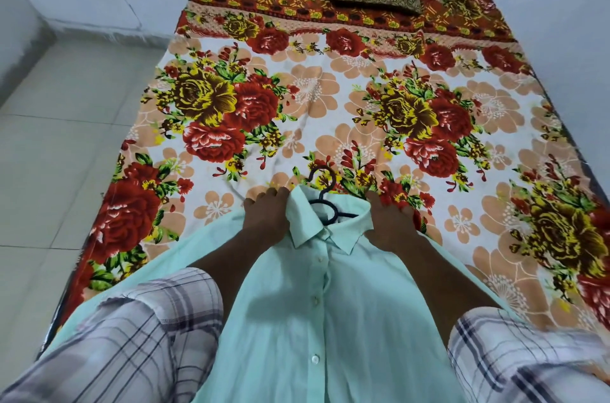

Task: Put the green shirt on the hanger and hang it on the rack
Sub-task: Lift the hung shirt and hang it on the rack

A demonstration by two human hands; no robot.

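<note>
Gripping the green shirt (297,320) by its shoulders, left hand (265,214) and right hand (389,226), shirt lying over near edge of bed (313,89), hanger (335,211) hook poking past collar, open sheet stretching beyond.

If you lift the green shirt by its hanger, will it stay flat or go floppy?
Probably floppy: the shirt is thin cloth, already bunched by the collar. The hanger looks stiff, so the shoulders would likely keep shape while the rest dangles. It seems light, too.
</note>
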